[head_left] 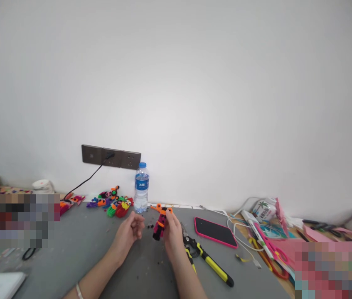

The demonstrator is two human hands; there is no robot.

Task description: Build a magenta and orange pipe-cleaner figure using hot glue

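My right hand [173, 232] is closed on a small fuzzy pipe-cleaner figure [160, 224] in orange, magenta and black, held above the grey table. Its orange part points up and left, and its black end hangs down. To the left of the figure, apart from it, my left hand [129, 230] has its fingers curled in and drawn together. Whether anything small sits between those fingers is hidden. Tiny dark bits [150, 226] lie on the table between the two hands. Pliers with yellow and black handles [213, 265] rest beside my right wrist, partly covered by the forearm.
A water bottle [141, 189] stands near the wall, beside several colourful pipe-cleaner figures [121, 207]. Right of my hands lie a pink-cased phone [215, 231] and a white cable [246, 234]. Pink scissors [275, 249] lie farther right. A white box [1, 285] sits front left.
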